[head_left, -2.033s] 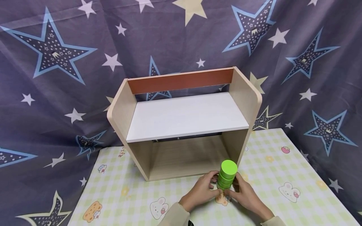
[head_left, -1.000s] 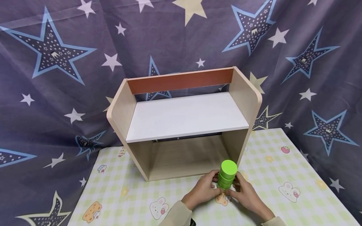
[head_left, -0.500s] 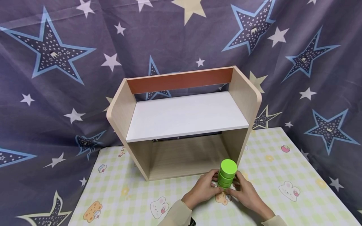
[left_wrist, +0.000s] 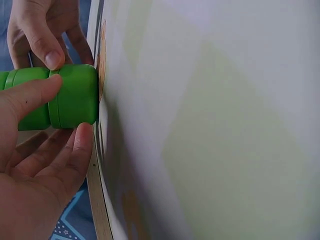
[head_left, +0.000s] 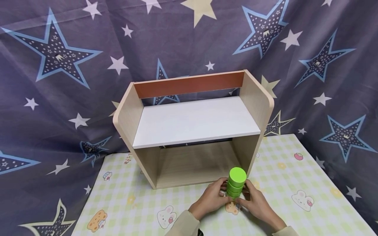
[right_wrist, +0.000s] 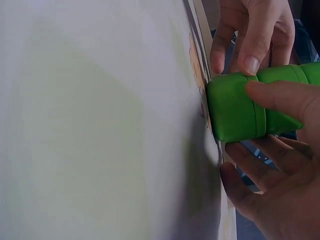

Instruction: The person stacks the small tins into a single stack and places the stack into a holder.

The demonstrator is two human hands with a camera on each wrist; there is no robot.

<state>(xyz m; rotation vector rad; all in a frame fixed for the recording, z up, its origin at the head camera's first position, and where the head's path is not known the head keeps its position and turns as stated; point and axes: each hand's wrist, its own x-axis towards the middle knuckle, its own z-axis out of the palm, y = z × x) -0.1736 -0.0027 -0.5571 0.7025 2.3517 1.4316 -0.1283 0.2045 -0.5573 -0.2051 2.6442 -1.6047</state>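
Observation:
A bright green cylinder [head_left: 237,177] of several stacked round sections stands upright on the tablecloth, just in front of the shelf's right end. My left hand [head_left: 210,198] holds it from the left, thumb on the near side and fingers curled behind. From the right, my right hand [head_left: 256,200] holds it the same way. The left wrist view shows the lowest section of the green cylinder [left_wrist: 77,100] right at the cloth, with both thumbs on the seam above it. In the right wrist view the fingers of my right hand [right_wrist: 280,195] bend under the cylinder's far side.
A wooden shelf unit [head_left: 257,98] with a white upper board [head_left: 195,121] and a brown back rail [head_left: 189,84] stands behind the hands. The checked tablecloth [head_left: 283,183] has printed bears and rabbits. A star-patterned curtain [head_left: 189,39] hangs behind.
The top of the green cylinder has shifted very slightly to the left. Both hands keep nearly the same place and hold.

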